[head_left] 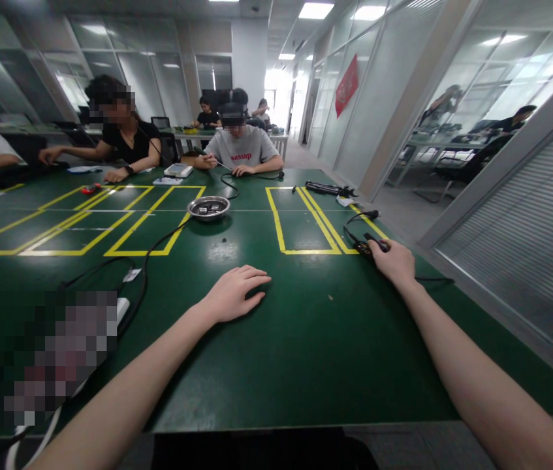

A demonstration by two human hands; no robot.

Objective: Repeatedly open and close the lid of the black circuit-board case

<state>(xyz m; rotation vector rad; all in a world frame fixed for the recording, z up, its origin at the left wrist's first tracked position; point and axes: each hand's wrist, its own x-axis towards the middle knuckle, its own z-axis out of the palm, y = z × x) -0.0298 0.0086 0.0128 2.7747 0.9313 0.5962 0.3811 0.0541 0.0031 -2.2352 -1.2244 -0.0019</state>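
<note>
The person's right hand (pixel 397 262) is grasping a black corded device (pixel 364 248) near the right edge of the green tabletop (pixel 305 365); the left hand (pixel 237 292) is resting palm down, fingers extended. Farther back, a round metal bowl (pixel 209 217) is holding small metallic pieces (pixel 202 210), and yellow tape (pixel 310 252) is outlining rectangles. Opposite, a co-worker in a grey T-shirt (pixel 244 149) is handling a thin tool (pixel 223 165).

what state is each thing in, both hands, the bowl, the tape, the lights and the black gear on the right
left hand: open, palm down, holding nothing
right hand: fingers curled on a black item
metal bowl: upright, metal pieces inside
black stand-like item: lying down
yellow tape: laid in rectangles
ceiling light: lit
</note>
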